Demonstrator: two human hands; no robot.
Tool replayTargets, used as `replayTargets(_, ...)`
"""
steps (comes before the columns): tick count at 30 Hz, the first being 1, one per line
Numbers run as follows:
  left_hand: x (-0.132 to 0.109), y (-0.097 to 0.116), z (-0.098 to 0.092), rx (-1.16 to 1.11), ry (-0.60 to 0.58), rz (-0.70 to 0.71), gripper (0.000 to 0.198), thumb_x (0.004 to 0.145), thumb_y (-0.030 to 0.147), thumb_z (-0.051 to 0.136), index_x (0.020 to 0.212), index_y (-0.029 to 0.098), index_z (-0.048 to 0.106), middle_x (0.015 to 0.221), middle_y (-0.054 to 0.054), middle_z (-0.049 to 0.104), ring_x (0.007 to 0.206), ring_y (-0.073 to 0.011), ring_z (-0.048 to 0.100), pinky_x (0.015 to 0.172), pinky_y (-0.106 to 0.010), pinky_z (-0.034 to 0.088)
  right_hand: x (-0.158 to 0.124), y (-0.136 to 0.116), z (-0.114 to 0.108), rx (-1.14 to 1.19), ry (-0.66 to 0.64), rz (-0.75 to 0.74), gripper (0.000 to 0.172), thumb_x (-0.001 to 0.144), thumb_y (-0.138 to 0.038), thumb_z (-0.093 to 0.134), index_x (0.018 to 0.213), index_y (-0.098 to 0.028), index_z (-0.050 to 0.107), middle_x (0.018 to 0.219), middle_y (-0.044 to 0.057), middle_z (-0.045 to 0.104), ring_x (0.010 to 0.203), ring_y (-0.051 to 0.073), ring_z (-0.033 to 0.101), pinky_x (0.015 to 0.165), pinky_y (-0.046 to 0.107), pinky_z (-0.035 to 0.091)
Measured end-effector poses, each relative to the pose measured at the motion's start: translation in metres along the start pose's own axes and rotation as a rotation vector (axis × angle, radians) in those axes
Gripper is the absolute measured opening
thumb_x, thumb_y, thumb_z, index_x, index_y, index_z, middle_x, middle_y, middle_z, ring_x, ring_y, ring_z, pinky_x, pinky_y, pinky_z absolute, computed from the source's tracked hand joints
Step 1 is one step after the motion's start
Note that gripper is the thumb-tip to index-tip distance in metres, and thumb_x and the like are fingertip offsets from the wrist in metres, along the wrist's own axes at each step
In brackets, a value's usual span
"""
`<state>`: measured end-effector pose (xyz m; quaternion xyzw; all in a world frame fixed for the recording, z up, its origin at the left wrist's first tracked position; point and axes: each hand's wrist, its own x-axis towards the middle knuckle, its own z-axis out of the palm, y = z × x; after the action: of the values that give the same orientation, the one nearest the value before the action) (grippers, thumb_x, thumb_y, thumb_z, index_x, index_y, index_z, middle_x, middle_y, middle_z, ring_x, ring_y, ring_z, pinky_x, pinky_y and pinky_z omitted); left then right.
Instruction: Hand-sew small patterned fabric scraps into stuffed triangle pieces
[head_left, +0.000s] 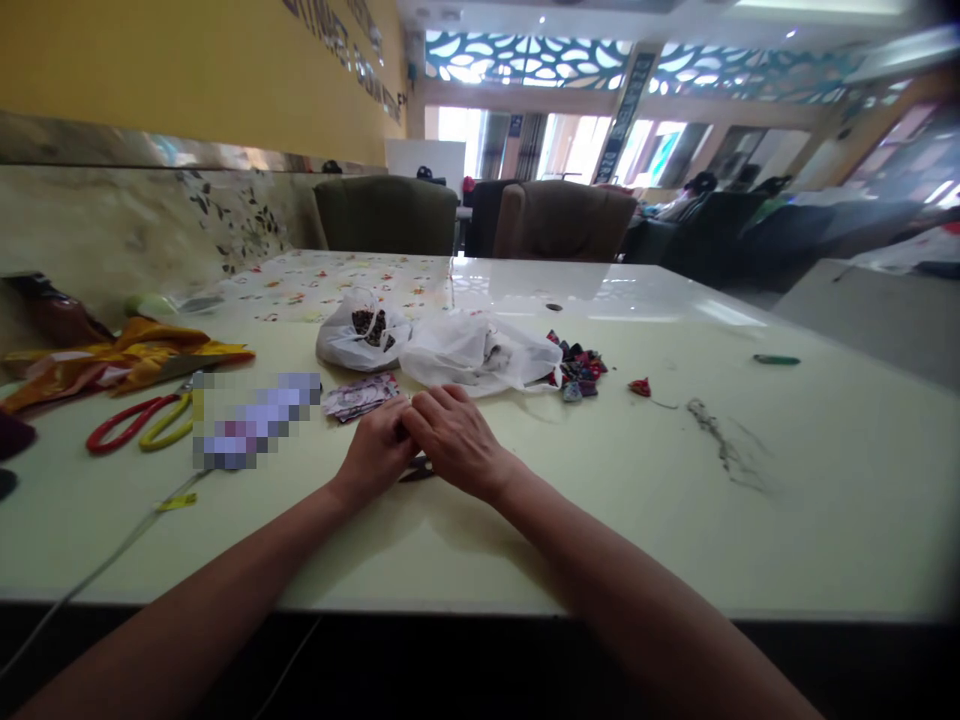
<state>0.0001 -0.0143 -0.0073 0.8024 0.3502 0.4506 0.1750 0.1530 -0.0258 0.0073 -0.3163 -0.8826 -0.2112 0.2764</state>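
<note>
My left hand (381, 440) and my right hand (454, 430) meet above the middle of the table, fingers curled and pressed together. Whatever they pinch is hidden behind the knuckles. Just below them lies a small dark cutting tool (418, 469), partly covered by my right hand. A stack of patterned fabric pieces (361, 397) is beside my left hand. Beyond the hands rest a white plastic bag (476, 350) and a second bag (345, 342) with dark grainy filling. Several small patterned cloth pouches (581, 370) are heaped at the right of the bags.
Scissors with red and yellow handles (135, 422), a blurred-out item (259, 420) with a cable, and orange cloth (142, 355) lie left. Rightward are a single red pouch (640, 387), tangled threads (720, 445) and a green tool (776, 359). Chairs (386, 212) stand beyond the table.
</note>
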Motion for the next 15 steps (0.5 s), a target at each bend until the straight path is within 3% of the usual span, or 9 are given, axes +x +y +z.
replayTargets(5,0.0,0.002,-0.002,0.016,0.007,-0.011,0.012,0.08,0.015,0.053,0.069,0.019,0.05,0.07,-0.001,0.056,0.066,-0.0162,0.051,0.064,-0.03,0.041,0.0,-0.004,0.001,-0.024,0.126,-0.067,0.02,0.099,-0.016,0.041,0.093,-0.019,0.06,0.085,0.005,0.059,0.081,0.021,0.046,0.076,0.035,0.032)
replayTargets(9,0.0,0.0,-0.003,0.033,0.055,-0.036,0.019,0.082,0.021,0.056,0.066,0.02,0.046,0.067,0.001,0.05,0.064,-0.0151,0.046,0.06,-0.029,0.036,-0.002,-0.005,0.003,-0.021,0.212,-0.005,0.022,0.099,-0.014,0.041,0.089,-0.018,0.06,0.08,0.004,0.06,0.076,0.019,0.046,0.071,0.033,0.033)
replayTargets(15,0.0,-0.004,-0.003,0.044,0.06,-0.068,0.023,0.084,0.024,0.057,0.065,0.02,0.047,0.067,0.001,0.048,0.064,-0.0148,0.045,0.059,-0.028,0.034,-0.004,-0.001,0.014,0.177,0.181,0.119,0.02,0.096,-0.009,0.042,0.092,-0.016,0.061,0.082,0.005,0.059,0.074,0.016,0.05,0.066,0.027,0.038)
